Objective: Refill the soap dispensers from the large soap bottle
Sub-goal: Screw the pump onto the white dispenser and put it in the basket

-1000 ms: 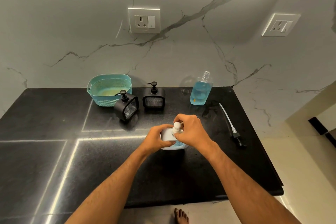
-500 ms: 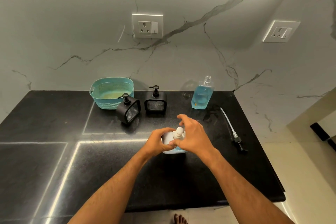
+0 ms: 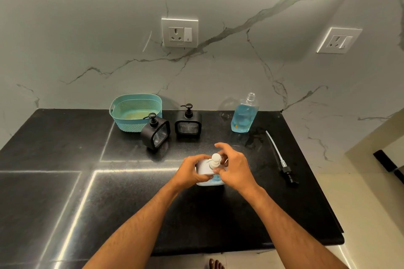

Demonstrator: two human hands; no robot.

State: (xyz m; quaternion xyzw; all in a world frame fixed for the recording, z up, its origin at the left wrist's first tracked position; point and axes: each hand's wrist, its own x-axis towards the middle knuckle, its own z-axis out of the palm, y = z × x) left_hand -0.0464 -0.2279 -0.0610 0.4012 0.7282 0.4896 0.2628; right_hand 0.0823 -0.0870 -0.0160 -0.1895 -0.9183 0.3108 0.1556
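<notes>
Counter [image 3: 65, 181], black stone with pale seams, set against a marble-veined wall. Far left at the back: teal basket [image 3: 135, 113], perforated, standing against the wall. Just beside it, touching or nearly so, first black dispenser [image 3: 155, 132], square body turned at an angle, pump on top. Right of that, a little apart, second black dispenser [image 3: 188, 123], facing front, upright, pump fitted. On the wall above these, socket [image 3: 179, 33] with switch. Centre front: white dispenser [image 3: 206, 169], upright on the counter, blue liquid visible low in its clear side, white pump head standing up between the two hands. Left hand [image 3: 190, 171] wraps the body from the left, fingers curled round it. Right hand [image 3: 235, 170] sits at the pump from the right, thumb and lower fingers pinching near the pump base, index finger raised and arched over the top; exact contact at the collar is hidden by the fingers. Back right of centre: soap bottle [image 3: 243, 116], clear, uncapped, upright, over half full of blue liquid, well apart from the hands. Right of it, lying flat on the counter near the edge: loose pump [image 3: 284, 167], black head toward the front, pale tube pointing back. Second socket [image 3: 338, 40] on the right wall. Toes of a bare foot [image 3: 215, 264] show on the floor below the counter edge.
</notes>
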